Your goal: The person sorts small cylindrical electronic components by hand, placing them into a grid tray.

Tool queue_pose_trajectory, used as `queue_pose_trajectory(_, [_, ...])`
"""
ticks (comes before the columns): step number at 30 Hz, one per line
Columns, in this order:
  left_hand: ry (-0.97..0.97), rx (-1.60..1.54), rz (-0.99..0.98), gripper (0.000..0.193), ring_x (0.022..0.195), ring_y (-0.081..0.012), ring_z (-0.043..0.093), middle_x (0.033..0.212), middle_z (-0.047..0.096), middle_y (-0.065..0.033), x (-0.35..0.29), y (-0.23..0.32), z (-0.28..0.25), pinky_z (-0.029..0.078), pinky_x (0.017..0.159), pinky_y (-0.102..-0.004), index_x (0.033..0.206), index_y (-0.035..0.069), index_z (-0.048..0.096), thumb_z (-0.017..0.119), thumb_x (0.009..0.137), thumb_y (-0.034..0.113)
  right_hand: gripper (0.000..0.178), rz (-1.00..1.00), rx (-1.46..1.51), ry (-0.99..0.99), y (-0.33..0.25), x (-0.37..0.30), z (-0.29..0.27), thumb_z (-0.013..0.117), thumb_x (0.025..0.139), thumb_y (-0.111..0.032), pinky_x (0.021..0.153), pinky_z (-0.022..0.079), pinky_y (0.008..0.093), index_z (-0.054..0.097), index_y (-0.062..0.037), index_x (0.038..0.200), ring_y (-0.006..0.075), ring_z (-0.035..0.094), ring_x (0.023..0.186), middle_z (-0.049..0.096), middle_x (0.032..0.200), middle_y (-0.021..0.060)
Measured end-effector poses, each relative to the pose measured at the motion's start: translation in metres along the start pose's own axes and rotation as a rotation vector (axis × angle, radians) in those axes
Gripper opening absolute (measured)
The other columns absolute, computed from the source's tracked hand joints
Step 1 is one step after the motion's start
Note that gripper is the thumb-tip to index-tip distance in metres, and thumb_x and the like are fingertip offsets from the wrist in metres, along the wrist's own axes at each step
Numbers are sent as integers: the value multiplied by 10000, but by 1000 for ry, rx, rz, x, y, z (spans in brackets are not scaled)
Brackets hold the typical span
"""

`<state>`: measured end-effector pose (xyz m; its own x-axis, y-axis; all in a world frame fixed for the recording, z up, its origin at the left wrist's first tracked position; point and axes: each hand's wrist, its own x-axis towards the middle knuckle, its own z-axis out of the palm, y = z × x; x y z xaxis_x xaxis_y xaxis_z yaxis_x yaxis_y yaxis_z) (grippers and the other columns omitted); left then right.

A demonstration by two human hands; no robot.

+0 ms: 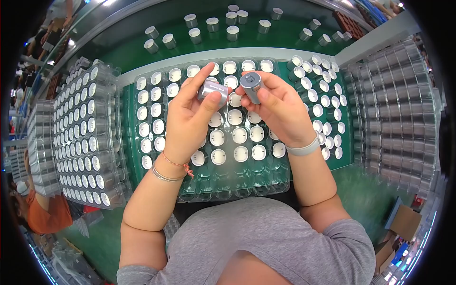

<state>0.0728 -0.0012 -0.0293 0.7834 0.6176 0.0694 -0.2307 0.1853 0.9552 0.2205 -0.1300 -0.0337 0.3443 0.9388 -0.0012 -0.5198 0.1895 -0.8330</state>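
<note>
My left hand (pixel 188 114) is closed around a grey metallic cylinder (pixel 212 89) lying on its side, its printed wall facing up. In my right hand (pixel 286 108) another grey cylinder (pixel 250 81) is tilted so that its dark round end shows, gripped between thumb and fingers. The two cylinders are close together but apart. Beneath both hands lies a clear plastic tray (pixel 223 183) with rows of cups. White-topped cylinders (pixel 217 136) fill many of its cups; the nearest rows hold none. My hands cover part of the tray.
Loose white-topped cylinders (pixel 325 100) stand on the green table at the right. More cylinders (pixel 232 32) stand on a green belt beyond a pale rail (pixel 280 53). Stacked filled trays (pixel 78 137) rise at the left, and stacked clear trays (pixel 399 114) at the right. Another person's orange sleeve (pixel 47 216) shows at far left.
</note>
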Motion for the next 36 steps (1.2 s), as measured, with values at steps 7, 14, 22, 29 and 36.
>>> queue_pose_trajectory(7, [19,140,86,517,966,-150,625,1044,542,-48,0,-1,-2,522,902,-277,1243,-33,557,755,766,-27,397,-113,-112,26,5,2,3,599,922,-44,971,472,350,464,26,1289,235,593,1129,585,1218,145])
queue_pose_trajectory(14, [-50,455,298,409,951,-173,637,1057,569,-70,2,-1,-5,570,843,-295,1029,13,659,820,656,-29,406,-101,-288,-65,3,0,10,586,882,56,978,475,360,467,37,1269,226,585,1146,563,1263,160])
queue_pose_trajectory(22, [-50,455,272,403,926,-171,650,1031,583,-68,2,-2,-6,567,827,-293,1027,6,660,827,660,-3,399,-100,-267,-63,2,-1,13,555,877,85,982,476,354,472,32,1264,216,580,1151,558,1273,158])
queue_pose_trajectory(29, [-37,416,236,403,890,-158,655,992,590,-57,2,-1,-5,560,814,-284,1023,7,663,838,661,29,395,-74,-241,-83,1,-1,13,536,885,88,982,477,347,470,27,1270,214,568,1166,536,1303,153])
queue_pose_trajectory(36, [-36,448,248,410,873,-148,646,993,583,-53,3,-1,-5,562,790,-274,1040,36,688,835,657,31,401,-67,-245,-85,-1,-2,14,542,890,74,975,478,338,460,35,1281,203,565,1157,535,1299,145])
